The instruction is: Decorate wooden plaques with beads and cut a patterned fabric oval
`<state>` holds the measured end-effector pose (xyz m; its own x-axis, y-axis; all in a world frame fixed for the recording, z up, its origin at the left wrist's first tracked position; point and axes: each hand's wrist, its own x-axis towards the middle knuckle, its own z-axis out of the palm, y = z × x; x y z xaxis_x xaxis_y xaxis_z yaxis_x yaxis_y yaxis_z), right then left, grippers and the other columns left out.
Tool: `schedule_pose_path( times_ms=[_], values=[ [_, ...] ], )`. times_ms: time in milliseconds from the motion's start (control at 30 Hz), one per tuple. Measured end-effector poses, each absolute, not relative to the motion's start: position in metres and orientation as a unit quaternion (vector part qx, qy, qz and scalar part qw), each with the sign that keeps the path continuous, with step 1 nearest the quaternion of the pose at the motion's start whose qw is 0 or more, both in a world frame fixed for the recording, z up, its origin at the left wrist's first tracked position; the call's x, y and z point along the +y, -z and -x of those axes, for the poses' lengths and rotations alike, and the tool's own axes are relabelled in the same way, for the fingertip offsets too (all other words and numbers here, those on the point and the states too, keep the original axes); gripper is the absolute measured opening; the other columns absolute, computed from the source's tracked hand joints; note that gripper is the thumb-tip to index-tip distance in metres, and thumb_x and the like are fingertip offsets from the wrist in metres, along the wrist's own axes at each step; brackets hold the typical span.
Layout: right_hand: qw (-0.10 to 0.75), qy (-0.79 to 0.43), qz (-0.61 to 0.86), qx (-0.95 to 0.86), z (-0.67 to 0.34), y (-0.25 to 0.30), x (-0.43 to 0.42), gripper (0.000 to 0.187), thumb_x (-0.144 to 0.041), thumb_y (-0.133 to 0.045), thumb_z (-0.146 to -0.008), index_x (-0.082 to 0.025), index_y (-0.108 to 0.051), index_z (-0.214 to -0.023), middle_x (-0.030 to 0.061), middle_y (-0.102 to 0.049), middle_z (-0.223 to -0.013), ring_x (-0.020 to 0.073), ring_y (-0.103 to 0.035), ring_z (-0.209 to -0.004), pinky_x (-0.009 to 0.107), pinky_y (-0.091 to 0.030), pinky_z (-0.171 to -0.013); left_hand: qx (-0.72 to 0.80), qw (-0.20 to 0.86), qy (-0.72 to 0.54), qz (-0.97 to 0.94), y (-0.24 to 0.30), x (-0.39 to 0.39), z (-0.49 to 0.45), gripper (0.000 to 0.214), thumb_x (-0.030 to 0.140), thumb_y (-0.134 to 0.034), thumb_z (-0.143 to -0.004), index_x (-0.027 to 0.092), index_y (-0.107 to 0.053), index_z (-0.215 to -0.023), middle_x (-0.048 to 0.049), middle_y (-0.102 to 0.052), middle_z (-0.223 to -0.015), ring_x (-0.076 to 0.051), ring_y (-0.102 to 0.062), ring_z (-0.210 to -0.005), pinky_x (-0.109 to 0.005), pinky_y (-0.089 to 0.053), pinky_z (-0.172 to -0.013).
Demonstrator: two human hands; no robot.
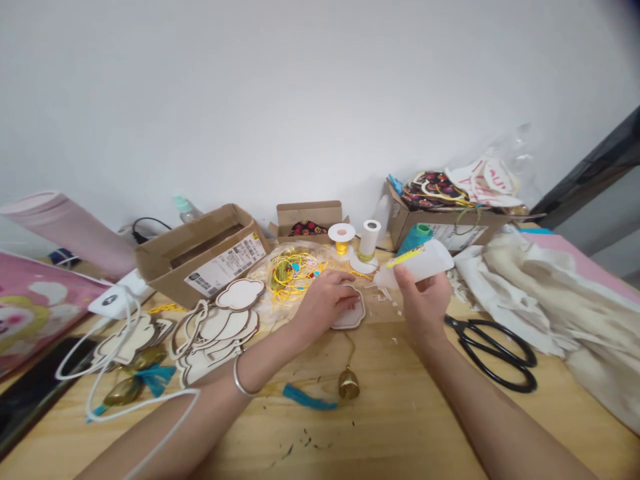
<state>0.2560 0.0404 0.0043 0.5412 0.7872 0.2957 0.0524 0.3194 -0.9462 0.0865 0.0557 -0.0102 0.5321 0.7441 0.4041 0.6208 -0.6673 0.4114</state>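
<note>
— Where's open room?
— Bare table (400,433) at the front edge, below the left hand (325,300).
— And blocked?
— Scissors (493,350) and cloth (560,300) right; wooden cutouts (215,330) and cable (175,395) left; bell (349,385) centre; boxes (200,257) and what look like spools (369,241) behind.

Left hand (327,293) lies flat over the wooden cloud piece (356,319), so only its right rim peeks out from where I stand. The white bottle (427,261) gripped in the right hand (425,300) has a yellow label that's way too blurry to read, and fingers cover its lower end. Same deal with the shipping sticker on the big cardboard box (200,257): pure mush. A spray bottle (186,208) behind that box shows just its top. The pink roll (65,227) runs off the left edge and the cream fabric (575,320) off the right.
</note>
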Motion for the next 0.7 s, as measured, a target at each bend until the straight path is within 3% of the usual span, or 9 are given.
schedule_pose_path(
  times_ms=[333, 700],
  values=[
    [0.719, -0.251, 0.496, -0.417, -0.261, -0.001, 0.042, 0.029, -0.038, -0.072, -0.064, -0.017, -0.061, -0.081, 0.0072, -0.070, -0.077, 0.0208, -0.065, -0.070, 0.034, -0.054, -0.065, 0.366, 0.130, -0.272, -0.880, 0.010, 0.057, -0.078, 0.020, 0.020, -0.052, -0.088, 0.020, -0.072, -0.092, -0.0095, -0.067, -0.107, -0.022, -0.061, -0.099, -0.041, -0.048, -0.087],
    [0.731, -0.245, 0.486, -0.412, -0.261, 0.001, 0.044, 0.030, -0.040, -0.073, -0.063, -0.017, -0.061, -0.079, 0.0065, -0.070, -0.074, 0.0205, -0.065, -0.067, 0.034, -0.054, -0.062, 0.335, 0.072, -0.234, -0.910, 0.011, 0.042, -0.072, 0.022, 0.024, -0.049, -0.089, 0.018, -0.070, -0.097, -0.0129, -0.058, -0.120, -0.026, -0.050, -0.112, -0.046, -0.043, -0.096]
  ],
)
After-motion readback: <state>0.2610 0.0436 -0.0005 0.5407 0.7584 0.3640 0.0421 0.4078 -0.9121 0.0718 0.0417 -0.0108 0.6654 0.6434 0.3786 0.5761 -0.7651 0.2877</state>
